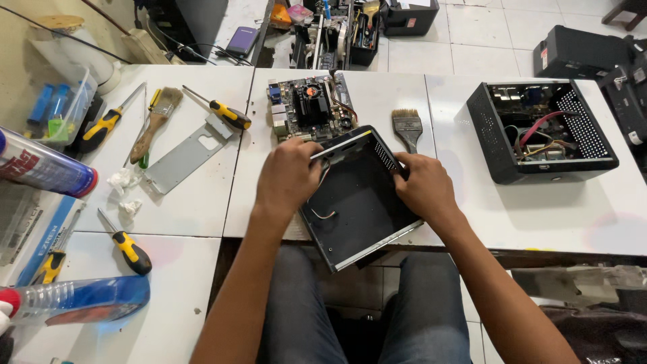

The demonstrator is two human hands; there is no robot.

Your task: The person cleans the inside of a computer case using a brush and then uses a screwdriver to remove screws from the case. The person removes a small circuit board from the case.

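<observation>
case: empty black case (pixel 360 202) is tipped over the worktop (pixel 526 216) front edge, long axis slanting away
left hand (pixel 288 178): clamped on its left wall
right hand (pixel 423 185): gripped on the right wall, equally near

White tables (pixel 202 202) pushed edge to edge fill most of the view, their tops scuffed and lit evenly from above with only soft shadows. Beyond them, toward twelve and one o'clock, lies a floor of pale square tiles (pixel 485 34) with dark grout lines. At eleven o'clock a cream wall (pixel 20 61) meets the table edge. More of the same tiling shows at six o'clock (under the table's near edge, in shade).
</observation>
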